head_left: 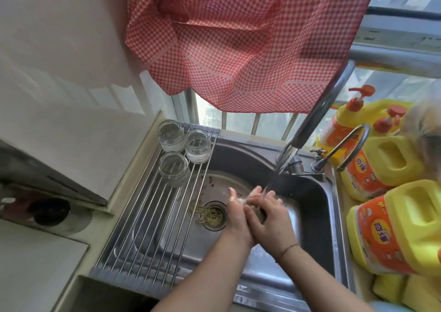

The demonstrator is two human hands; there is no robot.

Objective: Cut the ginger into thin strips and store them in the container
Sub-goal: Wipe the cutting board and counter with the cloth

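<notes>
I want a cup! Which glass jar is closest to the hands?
The glass jar at the front of the rack; the other two jars stand farther back, by the window.

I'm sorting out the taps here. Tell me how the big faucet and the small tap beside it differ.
The big faucet is tall and thick, and water runs from it onto the hands. The small tap is low and thin, curves away over the right counter, and no water shows at it. Both are grey metal goosenecks on the sink rim.

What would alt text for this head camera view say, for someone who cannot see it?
Two hands, left hand and right hand, are held together under running water from a faucet over a steel sink. Three glass jars stand on a roll-up rack at left; yellow detergent bottles stand at right.
</notes>
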